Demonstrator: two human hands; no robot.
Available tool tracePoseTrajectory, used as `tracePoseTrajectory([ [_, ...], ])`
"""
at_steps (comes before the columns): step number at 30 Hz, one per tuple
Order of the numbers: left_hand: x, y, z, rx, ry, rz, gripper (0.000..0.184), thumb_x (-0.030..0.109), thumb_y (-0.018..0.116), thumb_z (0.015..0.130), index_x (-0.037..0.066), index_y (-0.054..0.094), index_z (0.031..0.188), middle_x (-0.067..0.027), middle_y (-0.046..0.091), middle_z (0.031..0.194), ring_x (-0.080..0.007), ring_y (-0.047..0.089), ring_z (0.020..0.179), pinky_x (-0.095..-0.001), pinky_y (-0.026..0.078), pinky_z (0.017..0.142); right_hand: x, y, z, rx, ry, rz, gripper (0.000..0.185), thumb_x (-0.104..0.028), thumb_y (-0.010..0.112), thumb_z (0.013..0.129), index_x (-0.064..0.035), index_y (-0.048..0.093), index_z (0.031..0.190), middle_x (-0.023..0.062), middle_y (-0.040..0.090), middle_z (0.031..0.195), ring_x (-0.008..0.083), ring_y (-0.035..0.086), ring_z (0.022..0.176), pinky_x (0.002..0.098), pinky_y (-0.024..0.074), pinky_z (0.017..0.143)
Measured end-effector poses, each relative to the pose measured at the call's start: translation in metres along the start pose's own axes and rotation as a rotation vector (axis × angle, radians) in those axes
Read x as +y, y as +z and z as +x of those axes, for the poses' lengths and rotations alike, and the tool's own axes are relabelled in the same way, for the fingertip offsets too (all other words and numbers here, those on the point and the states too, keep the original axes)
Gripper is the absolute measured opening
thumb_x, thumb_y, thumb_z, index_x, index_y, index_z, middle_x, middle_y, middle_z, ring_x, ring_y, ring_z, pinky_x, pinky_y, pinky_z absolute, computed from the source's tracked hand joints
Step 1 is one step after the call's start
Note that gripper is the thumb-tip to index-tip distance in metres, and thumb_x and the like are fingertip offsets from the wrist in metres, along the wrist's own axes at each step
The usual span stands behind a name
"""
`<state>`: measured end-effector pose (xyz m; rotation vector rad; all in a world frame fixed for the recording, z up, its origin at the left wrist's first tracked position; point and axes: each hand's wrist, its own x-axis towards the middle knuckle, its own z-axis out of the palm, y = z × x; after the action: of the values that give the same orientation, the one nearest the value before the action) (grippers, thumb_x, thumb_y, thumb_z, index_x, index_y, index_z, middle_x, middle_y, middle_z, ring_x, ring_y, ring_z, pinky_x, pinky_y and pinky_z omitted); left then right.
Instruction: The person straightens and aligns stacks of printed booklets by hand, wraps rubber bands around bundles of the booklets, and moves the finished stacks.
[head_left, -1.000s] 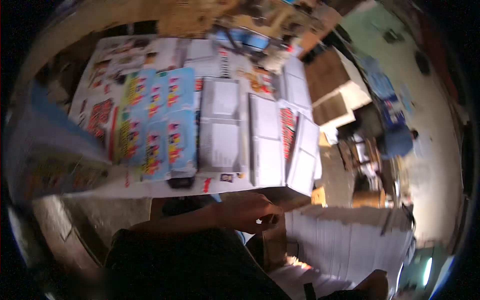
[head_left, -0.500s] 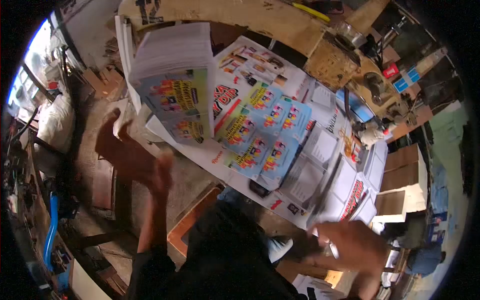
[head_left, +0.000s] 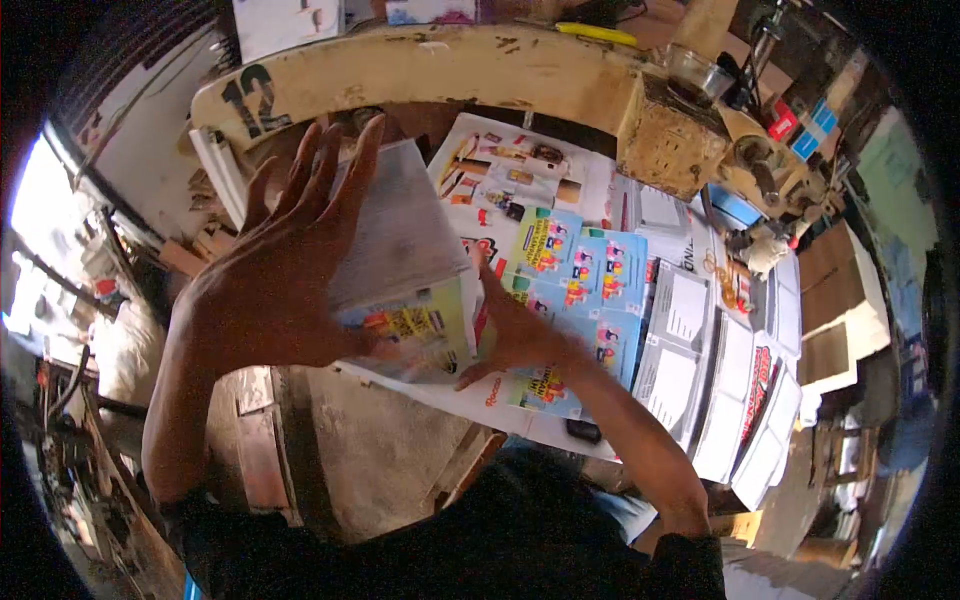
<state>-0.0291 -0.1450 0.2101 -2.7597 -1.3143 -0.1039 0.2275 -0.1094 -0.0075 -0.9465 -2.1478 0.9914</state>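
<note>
A tall stack of printed sheets (head_left: 400,225) stands at the left of the work surface, its top printed with colourful cartoon figures and yellow lettering. My left hand (head_left: 270,270) is at the left side of this stack, fingers stretched up and spread, covering part of it. On the stack's right side is my right hand (head_left: 520,335), its fingers apart beside the lower right edge. Whether either palm presses on the paper is hard to tell. Beside the right hand lie blue and green printed booklets (head_left: 610,265) with the same cartoon figures.
A curved wooden machine edge marked 12 (head_left: 430,75) runs behind the stack. White printed piles (head_left: 675,305) lie to the right. Further back are a wooden block (head_left: 670,140), a clear plastic container (head_left: 697,75) and a yellow tool (head_left: 597,33). Cardboard (head_left: 845,310) stands at far right.
My left hand has moved up and right to the stack. My right hand has come from the lower right to the stack's right side. The camera view has shifted.
</note>
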Motion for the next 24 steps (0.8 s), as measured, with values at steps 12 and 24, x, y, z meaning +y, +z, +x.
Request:
tracePoseTrajectory([
  [12, -0.019, 0.016, 0.002, -0.045, 0.023, -0.025, 0.099, 0.034, 0.09, 0.063, 0.002, 0.036, 0.14, -0.0192, 0.046, 0.135, -0.0307, 0.046, 0.123, -0.0443, 0.04, 0.1, 0.04, 0.032, 0.026, -0.218, 0.131, -0.204, 0.115, -0.057, 0.092, 0.051, -0.0087, 0.044, 0.143, 0.0191, 0.043, 0.145, 0.039, 0.037, 0.135, 0.0456, 0.0256, 0.117],
  [24, -0.04, 0.073, -0.114, 0.451, -0.459, -0.468, 0.094, 0.025, 0.091, 0.064, 0.001, 0.038, 0.137, -0.0184, 0.05, 0.13, -0.0289, 0.053, 0.115, -0.0417, 0.047, 0.094, -0.038, -0.057, 0.042, 0.005, -0.097, -0.203, 0.086, -0.035, 0.095, 0.052, -0.0067, 0.053, 0.122, 0.0133, 0.059, 0.115, 0.0304, 0.06, 0.107, 0.0395, 0.0468, 0.094],
])
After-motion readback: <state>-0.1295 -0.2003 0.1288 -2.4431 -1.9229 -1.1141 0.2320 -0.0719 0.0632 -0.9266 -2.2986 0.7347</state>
